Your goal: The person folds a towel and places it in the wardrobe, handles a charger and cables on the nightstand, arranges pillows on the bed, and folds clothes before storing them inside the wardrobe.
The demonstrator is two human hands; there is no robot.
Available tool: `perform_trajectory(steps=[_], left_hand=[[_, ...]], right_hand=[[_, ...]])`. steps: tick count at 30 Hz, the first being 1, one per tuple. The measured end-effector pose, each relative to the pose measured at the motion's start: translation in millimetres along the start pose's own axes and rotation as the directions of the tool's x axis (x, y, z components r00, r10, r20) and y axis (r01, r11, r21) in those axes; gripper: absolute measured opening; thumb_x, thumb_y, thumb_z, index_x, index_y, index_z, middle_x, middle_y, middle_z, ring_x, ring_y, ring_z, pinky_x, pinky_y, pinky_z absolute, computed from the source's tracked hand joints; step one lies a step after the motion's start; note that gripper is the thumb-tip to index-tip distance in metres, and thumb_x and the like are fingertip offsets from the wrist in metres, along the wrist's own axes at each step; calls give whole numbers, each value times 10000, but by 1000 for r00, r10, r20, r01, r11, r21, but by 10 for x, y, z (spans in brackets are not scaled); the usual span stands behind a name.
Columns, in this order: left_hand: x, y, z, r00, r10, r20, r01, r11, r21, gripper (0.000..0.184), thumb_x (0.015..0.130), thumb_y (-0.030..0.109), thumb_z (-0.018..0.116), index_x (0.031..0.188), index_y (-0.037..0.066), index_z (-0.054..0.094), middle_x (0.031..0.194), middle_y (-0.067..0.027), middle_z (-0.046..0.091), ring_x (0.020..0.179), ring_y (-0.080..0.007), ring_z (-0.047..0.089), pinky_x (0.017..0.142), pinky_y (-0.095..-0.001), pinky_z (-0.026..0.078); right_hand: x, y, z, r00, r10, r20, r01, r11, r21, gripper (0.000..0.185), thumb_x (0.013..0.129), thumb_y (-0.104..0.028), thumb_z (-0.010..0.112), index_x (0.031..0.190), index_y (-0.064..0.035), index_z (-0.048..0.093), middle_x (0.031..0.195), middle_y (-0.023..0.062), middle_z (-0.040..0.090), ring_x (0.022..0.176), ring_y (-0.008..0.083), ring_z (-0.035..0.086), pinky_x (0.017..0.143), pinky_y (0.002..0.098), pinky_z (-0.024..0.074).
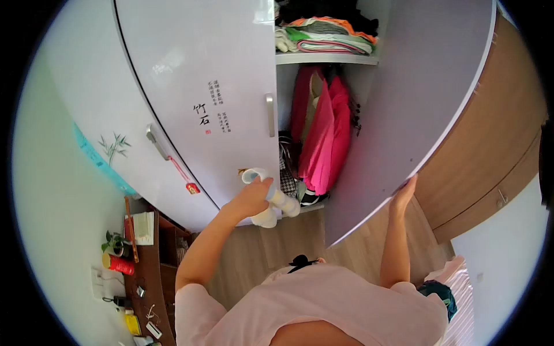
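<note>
My left hand (252,198) is closed around a bundle of white, soft-looking socks (285,203) with pale yellow and blue parts. Their ends hang below my fingers, in front of the wardrobe. With my right hand (402,196) I grip the free edge of the open wardrobe door (398,115); some of those fingers are hidden behind it. Inside the wardrobe, a bright pink garment (326,135) hangs beside a black-and-white checked cloth (289,167). Folded clothes (332,43) lie stacked on the shelf (326,59) above.
A closed white wardrobe door (231,63) with a metal handle (270,115) stands to the left. A red tag (192,188) hangs from another handle. On the far left, a brown desk (151,259) carries a plant and a red can (120,264). A wooden door (485,144) is at right.
</note>
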State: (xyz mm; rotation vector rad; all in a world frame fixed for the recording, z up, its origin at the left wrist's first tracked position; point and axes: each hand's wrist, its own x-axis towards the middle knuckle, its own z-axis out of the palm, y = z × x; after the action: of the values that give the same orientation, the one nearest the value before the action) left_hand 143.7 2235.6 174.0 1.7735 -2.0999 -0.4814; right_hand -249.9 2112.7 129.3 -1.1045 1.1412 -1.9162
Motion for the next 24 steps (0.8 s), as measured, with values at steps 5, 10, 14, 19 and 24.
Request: perform_trajectory(steps=[5,10,14,19,24], left_hand=[[499,259,-275,997,27,72,-52,926,374,295,670,108,618,956,38,603,997,-176,510,976,-338,504,817,-423,438],[717,609,-690,732,600,-322,-445,779,442,141,685,137,598,810,72,602,916,-144,577,880,-311,550,737,-412,449],[767,1066,-1053,894,447,-41,-444,894,54,226,704,134,596,907,37,578,870,-130,582,833,-296,552,740,-382,433],[831,1147,-1361,914,367,-175,-384,920,-75,204,710,138,616,882,33,588,852,-116,583,804,-256,561,734,-329,440],[954,995,-1465,941,215,-261,-255,958,-132,186,706,132,630,860,32,601,863,-102,591,789,-214,570,723,-300,445]], right_hand=[[309,-193,-293,987,98,-126,-58,956,286,471,917,-351,361,1224,3,402,1157,123,479,1089,249,437,931,350,338],[-466,-351,323,811,-553,188,573,691,-441,641,801,-218,593,1321,-17,277,1353,145,298,1237,288,314,1014,425,245],[-581,-606,1055,646,-368,668,710,611,-350,876,662,-166,717,1362,-51,202,1342,139,332,1263,281,285,1031,421,217],[-73,-440,1425,-87,388,918,11,922,-388,649,703,-242,716,1241,-18,431,1167,112,526,1079,207,483,930,320,367],[-78,-150,1629,-88,424,902,-138,891,-432,410,780,-271,626,1064,18,563,1014,82,595,947,164,554,834,305,443]])
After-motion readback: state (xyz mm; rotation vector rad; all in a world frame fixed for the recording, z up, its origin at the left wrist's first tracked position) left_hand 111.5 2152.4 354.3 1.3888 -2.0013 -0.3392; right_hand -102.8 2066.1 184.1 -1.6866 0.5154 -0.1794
